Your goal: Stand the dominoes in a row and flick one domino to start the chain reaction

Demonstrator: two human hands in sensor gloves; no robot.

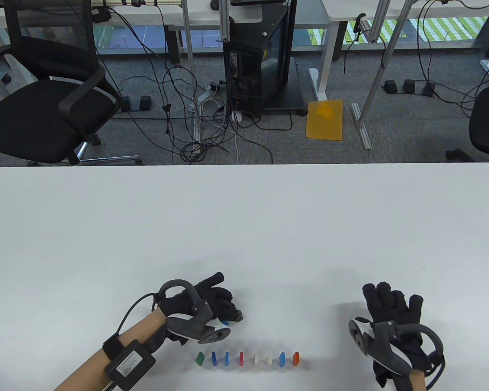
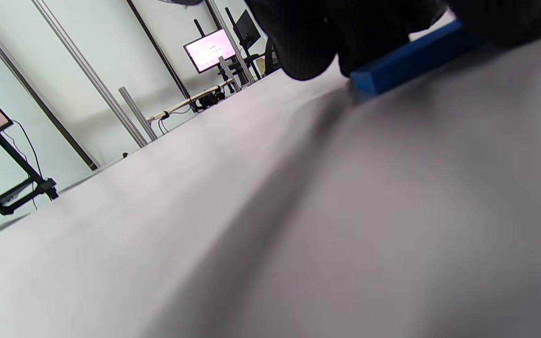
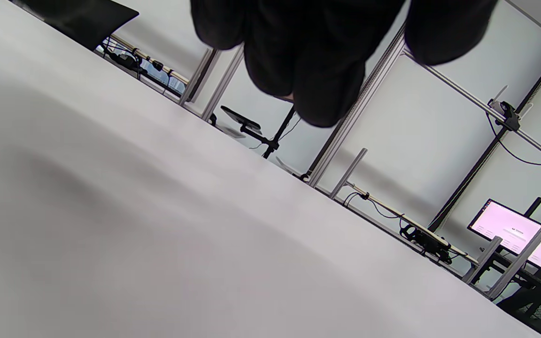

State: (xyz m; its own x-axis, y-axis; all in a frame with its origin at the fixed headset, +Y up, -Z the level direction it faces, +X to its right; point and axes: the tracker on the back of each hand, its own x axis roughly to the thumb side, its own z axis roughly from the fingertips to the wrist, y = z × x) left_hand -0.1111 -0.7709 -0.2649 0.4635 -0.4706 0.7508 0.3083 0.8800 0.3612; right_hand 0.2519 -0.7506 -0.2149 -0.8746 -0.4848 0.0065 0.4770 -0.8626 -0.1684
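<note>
- Row of dominoes (image 1: 247,358): eight pieces stand on edge in one line low in the table view, slightly left of centre, running left to right with gaps between neighbours.
- Order from the left: green domino (image 1: 200,358), which looks tilted; two blue; red domino (image 1: 241,358); two pale ones, faint against the surface; another blue; orange domino (image 1: 296,358) at the right end.
- Loose blue domino (image 1: 225,322): just above the row's left part, mostly hidden under the left hand. In the left wrist view it (image 2: 411,58) lies low on the counter at the upper right, with gloved fingertips (image 2: 308,51) on and around it.
- Left hand (image 1: 212,299): lower left of centre in the table view, fingers curled down over the loose blue piece, one finger pointing to the upper right. The grip is narrow and closed on that piece; whether the piece is clear of the surface cannot be told.
- Right hand (image 1: 391,309): lower right of the table view, well apart from the row, fingers extended and spread, grip wide and holding nothing. The right wrist view shows its fingertips (image 3: 317,70) above bare surface.
- Counter (image 1: 244,228): white, filling the lower half of the table view.
- Beyond it: an office chair (image 1: 45,102) at upper left, a computer tower (image 1: 261,57) at top centre, and a yellow sheet (image 1: 324,119) on the floor.
</note>
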